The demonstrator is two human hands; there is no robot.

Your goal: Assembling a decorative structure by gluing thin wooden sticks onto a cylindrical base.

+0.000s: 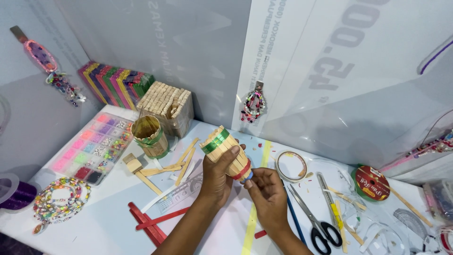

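Both hands meet over the middle of the white surface (94, 222), near its front edge. Left hand (218, 175) has its grip clamped around a small cup of wooden craft sticks (225, 151), held tilted with its open mouth toward the upper left. A green ribbon band (215, 140) circles the cup near its mouth and a red band (242, 172) circles it near its base. Right hand (266, 191) has its fingertips pinched together at the cup's base, touching the red band.

Behind the hands, toward the back edge, stands a second stick cup (150, 135) with a green band, and just beside it a block of stacked clothespins (167, 105). Coloured craft sticks (115, 85) lean in the back left corner. A clear bead organiser (92, 148) lies along the left edge, with a beaded necklace (61, 200) in front of it. Loose plain sticks (163, 170) lie left of the hands, red sticks (151, 222) near the front edge. To the right lie a tape roll (291, 166), black-handled scissors (316, 222) and a spool of red ribbon (372, 183).
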